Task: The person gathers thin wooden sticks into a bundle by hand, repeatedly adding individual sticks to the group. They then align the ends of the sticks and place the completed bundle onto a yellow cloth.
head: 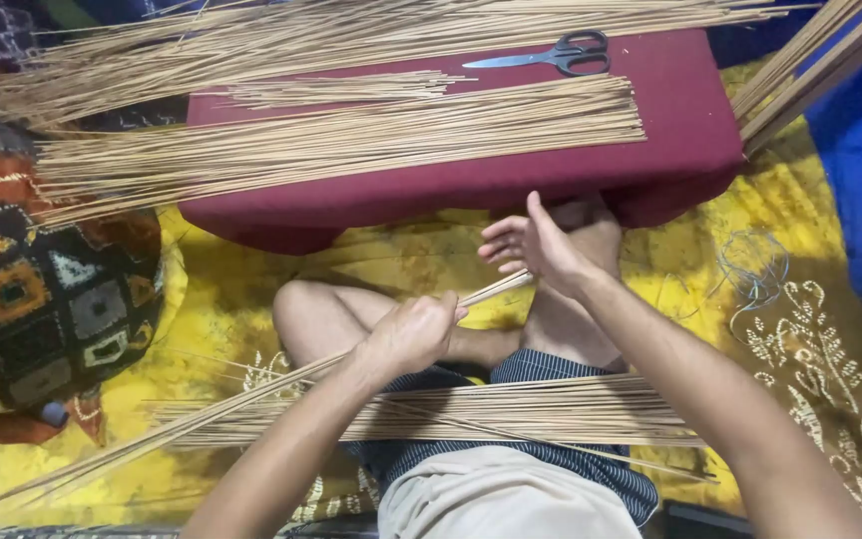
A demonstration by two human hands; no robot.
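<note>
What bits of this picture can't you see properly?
Head view:
- Far ends of the stick bundle gripped by the left hand: cut off by the bottom-left edge.
- Tips touching the right hand: hidden behind its palm.
- Loose sticks: cut by the top-right corner.
- Wire loop: too thin to identify.

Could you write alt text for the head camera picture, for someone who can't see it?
Seen from above, a seated person's left hand grips a small bunch of thin sticks while the open right hand taps their tips. More sticks lie across the lap and on a dark red cushion, where scissors rest.
</note>
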